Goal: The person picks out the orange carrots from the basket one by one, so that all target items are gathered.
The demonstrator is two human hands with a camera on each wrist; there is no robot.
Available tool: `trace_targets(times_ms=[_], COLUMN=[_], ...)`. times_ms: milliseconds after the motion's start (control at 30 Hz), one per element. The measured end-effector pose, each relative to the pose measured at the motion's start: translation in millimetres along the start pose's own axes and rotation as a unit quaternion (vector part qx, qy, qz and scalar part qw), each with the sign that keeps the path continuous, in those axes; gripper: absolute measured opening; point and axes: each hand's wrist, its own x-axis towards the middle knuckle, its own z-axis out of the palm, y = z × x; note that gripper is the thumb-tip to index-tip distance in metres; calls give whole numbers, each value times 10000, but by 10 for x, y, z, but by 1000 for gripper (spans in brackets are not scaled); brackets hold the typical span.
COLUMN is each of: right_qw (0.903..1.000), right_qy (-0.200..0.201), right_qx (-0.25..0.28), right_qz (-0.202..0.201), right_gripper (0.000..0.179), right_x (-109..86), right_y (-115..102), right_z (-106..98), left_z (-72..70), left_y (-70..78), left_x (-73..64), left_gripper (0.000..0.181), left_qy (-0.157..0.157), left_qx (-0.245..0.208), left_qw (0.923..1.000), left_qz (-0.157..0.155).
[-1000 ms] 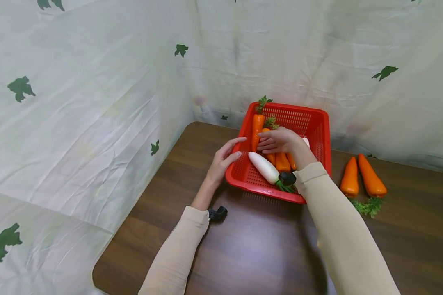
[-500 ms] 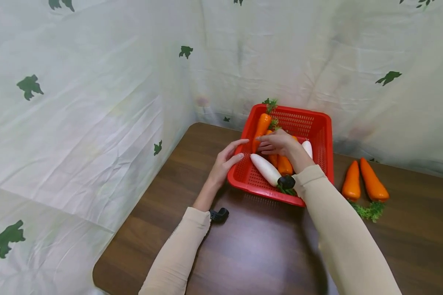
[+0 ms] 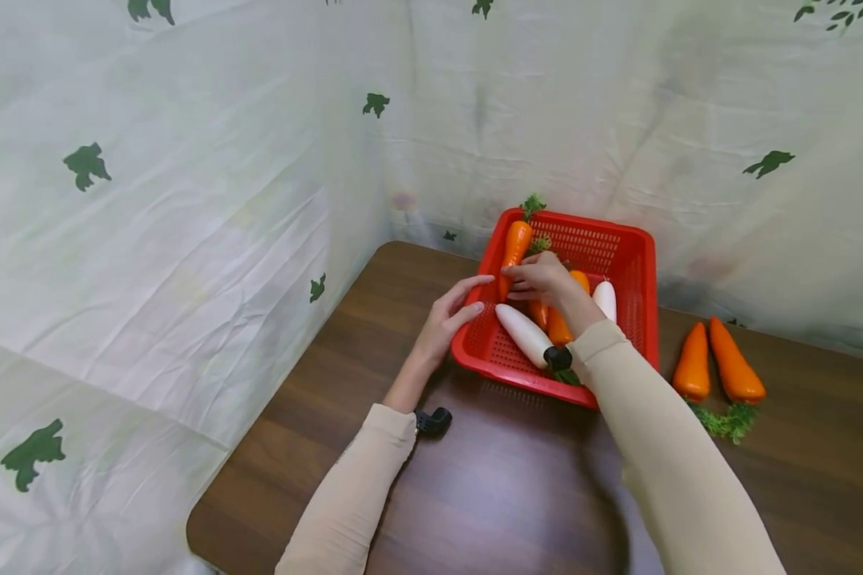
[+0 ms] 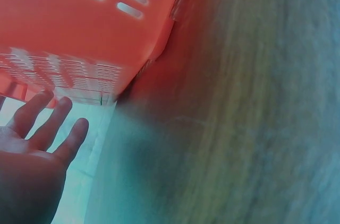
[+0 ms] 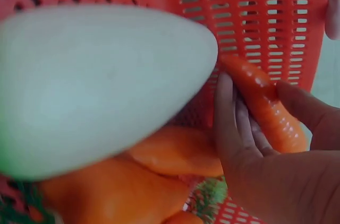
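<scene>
The right hand (image 3: 552, 281) reaches into the basket and grips a carrot (image 3: 518, 239), its thumb and fingers on opposite sides of the root; the palm hides part of the other carrots. That carrot leans along the left wall of the red basket (image 3: 521, 380), leafy top at the far rim.

The left hand (image 3: 446, 319) is loose, fingers extended and thumb apart at the left rim; whether it touches the plastic I cannot tell. Its wrist view cuts it off at the edge, and the table (image 3: 475, 503) there is blurred.

Just nearer inside lies a white radish (image 3: 523, 334), its leafy end partly covered by a black wrist device (image 3: 557, 358). More carrots (image 3: 559, 326) lie beneath the right hand, too overlapped to count. A second radish (image 3: 604, 300) lies to the right, partly hidden behind the forearm.

Outside, on the right, two carrots (image 3: 737, 367) lie side by side, leaves toward the near side.
</scene>
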Motion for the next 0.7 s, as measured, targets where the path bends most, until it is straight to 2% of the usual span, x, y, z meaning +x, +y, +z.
trace_targets(times_ms=[167,367,700], right_qw=[9998,9979,9912], right_qy=[-176,-536,-917], right_qx=[0,-370,-664], right_qz=[-25,31,-684], right_gripper=[28,35,33], right_x=[-69,-202,-574], right_y=[-28,-148,-261], right_z=[-47,-146,-262], left_z=[16,5,16], left_y=[10,21,17], left_x=[2,-1,-5], left_gripper=[45,44,45], left_qy=[22,45,7], left_qx=[25,59,-65], left_qw=[10000,9999,9999], left_qz=[-16,-78,-110])
